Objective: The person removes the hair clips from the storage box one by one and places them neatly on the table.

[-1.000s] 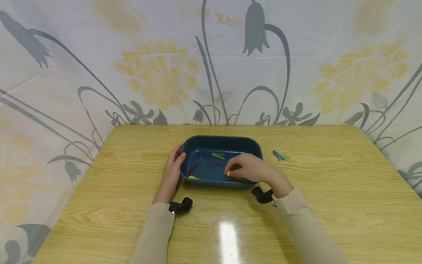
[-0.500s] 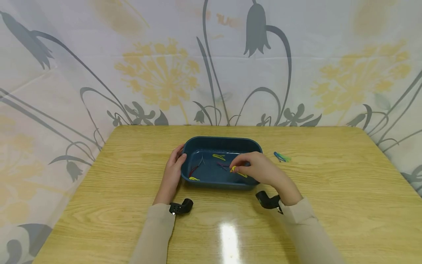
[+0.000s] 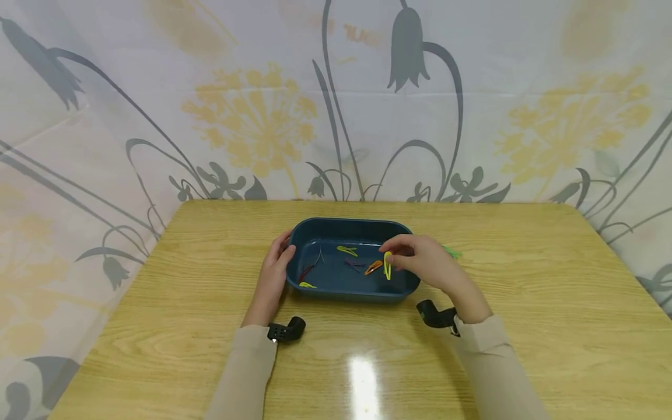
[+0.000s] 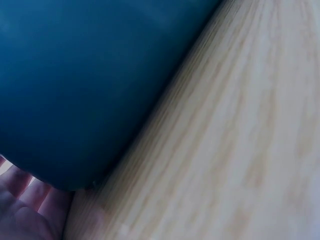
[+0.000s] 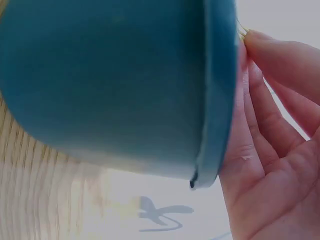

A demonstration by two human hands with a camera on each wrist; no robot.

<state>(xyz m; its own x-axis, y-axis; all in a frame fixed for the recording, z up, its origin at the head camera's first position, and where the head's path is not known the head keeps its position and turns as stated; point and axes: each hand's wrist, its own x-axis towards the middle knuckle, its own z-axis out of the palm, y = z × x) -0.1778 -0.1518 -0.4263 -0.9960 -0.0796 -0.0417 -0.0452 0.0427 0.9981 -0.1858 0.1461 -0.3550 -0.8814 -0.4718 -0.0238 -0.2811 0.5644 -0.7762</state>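
A dark blue plastic box (image 3: 336, 296) holds several snap hair clips. My left hand (image 3: 275, 262) holds its left end, fingers along the outer wall and thumb at the rim; in the left wrist view the fingers (image 4: 35, 197) lie against the wall. My right hand (image 3: 422, 259) pinches a yellow hair clip (image 3: 387, 267) between thumb and fingertips, over the box's right part. In the box lie an orange clip (image 3: 373, 268), a purple clip (image 3: 354, 263), an olive-yellow clip (image 3: 347, 251), a dark red clip (image 3: 307, 272), a grey clip (image 3: 319, 256) and another yellow clip (image 3: 307, 285).
A green clip (image 3: 451, 252) shows on the wooden table (image 3: 535, 280) behind the right hand. A flower-printed cloth (image 3: 472, 105) hangs along the table's back edge. Black wrist cameras (image 3: 287, 331) sit on both wrists.
My right hand has lifted the yellow clip and moved it right and up, turning it to hang upright. The orange clip now shows. The left hand stays in place.
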